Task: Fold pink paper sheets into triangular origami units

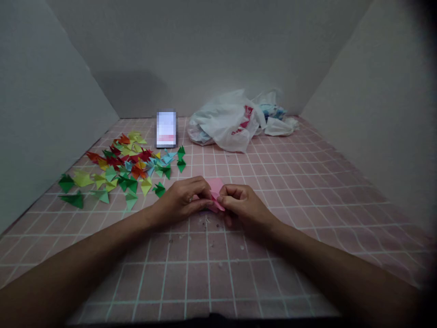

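Observation:
A small pink piece of folded paper (215,189) is pinched between both hands, low over the pink tiled floor (307,191) in the middle of the view. My left hand (182,198) grips its left side with curled fingers. My right hand (244,205) grips its right side, thumb and fingertips pressed together on the paper. Most of the paper is hidden by the fingers.
Several folded paper pieces (126,168) in green, yellow, red and blue lie scattered to the left. A phone (166,129) stands against the back wall. White plastic bags (235,120) sit at the back. Grey walls close in left and right. Small crumbs (208,237) lie below the hands.

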`<state>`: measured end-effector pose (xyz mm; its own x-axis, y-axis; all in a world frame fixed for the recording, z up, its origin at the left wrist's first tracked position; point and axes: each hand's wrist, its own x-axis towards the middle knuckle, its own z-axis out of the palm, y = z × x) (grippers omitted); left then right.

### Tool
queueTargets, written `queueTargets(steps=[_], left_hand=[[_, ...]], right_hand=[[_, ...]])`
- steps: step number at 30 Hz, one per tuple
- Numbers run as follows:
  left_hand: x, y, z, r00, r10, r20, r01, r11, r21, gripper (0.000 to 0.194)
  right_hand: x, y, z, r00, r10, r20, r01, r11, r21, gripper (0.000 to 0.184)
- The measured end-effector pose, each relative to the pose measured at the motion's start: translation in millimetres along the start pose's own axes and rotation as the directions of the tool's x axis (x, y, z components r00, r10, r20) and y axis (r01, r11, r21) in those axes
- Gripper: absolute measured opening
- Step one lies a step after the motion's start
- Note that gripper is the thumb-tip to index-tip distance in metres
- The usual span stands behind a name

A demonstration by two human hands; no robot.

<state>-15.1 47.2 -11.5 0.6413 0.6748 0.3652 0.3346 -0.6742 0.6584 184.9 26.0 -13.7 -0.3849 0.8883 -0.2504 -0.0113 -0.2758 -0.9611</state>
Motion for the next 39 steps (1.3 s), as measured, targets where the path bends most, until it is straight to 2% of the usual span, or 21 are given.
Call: queueTargets(steps=[2, 5, 7, 10, 14, 21, 27, 33, 39], left_hand=[[-1, 1, 2.2, 0.998, -0.061, -0.029, 0.059, 0.997, -0.054, 0.005], [-1, 3, 7.4, 0.971, -0.225, -0.081, 0.201, 0.952, -0.232, 0.008], [-1, 5, 11.5, 0.936, -0.339, -0.096, 0.277, 0.876, -0.395, 0.015], [0, 7, 17.3, 0.885, -0.456, -0.092, 0.321, 0.743, -0.587, 0.027], [-1, 7, 22.5, 0.844, -0.536, -0.037, 0.365, 0.623, -0.692, 0.032], [-3, 8, 26.8, 0.777, -0.629, -0.02, 0.393, 0.51, -0.765, 0.033], [-3, 12, 26.6, 0.794, -0.607, 0.018, 0.364, 0.452, -0.814, 0.018], [-4, 14, 25.0, 0.767, -0.641, -0.035, 0.38, 0.498, -0.779, 0.011], [-4, 13, 25.5, 0.749, -0.659, -0.065, 0.371, 0.498, -0.784, 0.014]], right_hand=[[0, 0, -1, 1.0, -0.005, 0.004, 0.005, 1.0, 0.003, 0.015], [2, 1, -1, 1.0, -0.021, 0.02, 0.02, 1.0, 0.019, 0.016], [2, 1, -1, 0.999, -0.026, 0.025, 0.026, 0.999, 0.024, 0.017], [2, 0, 0, 0.999, -0.026, 0.021, 0.026, 0.999, 0.03, 0.017], [1, 1, 1, 0.999, -0.035, 0.006, 0.035, 0.999, 0.022, 0.018], [0, 4, 3, 0.999, -0.033, -0.018, 0.033, 0.999, 0.005, 0.019], [1, 4, 3, 0.999, -0.045, -0.019, 0.045, 0.999, -0.015, 0.019], [-1, 3, 3, 0.999, -0.043, -0.021, 0.042, 0.999, -0.034, 0.019], [-1, 1, 3, 0.996, -0.081, -0.041, 0.074, 0.985, -0.153, 0.016]])
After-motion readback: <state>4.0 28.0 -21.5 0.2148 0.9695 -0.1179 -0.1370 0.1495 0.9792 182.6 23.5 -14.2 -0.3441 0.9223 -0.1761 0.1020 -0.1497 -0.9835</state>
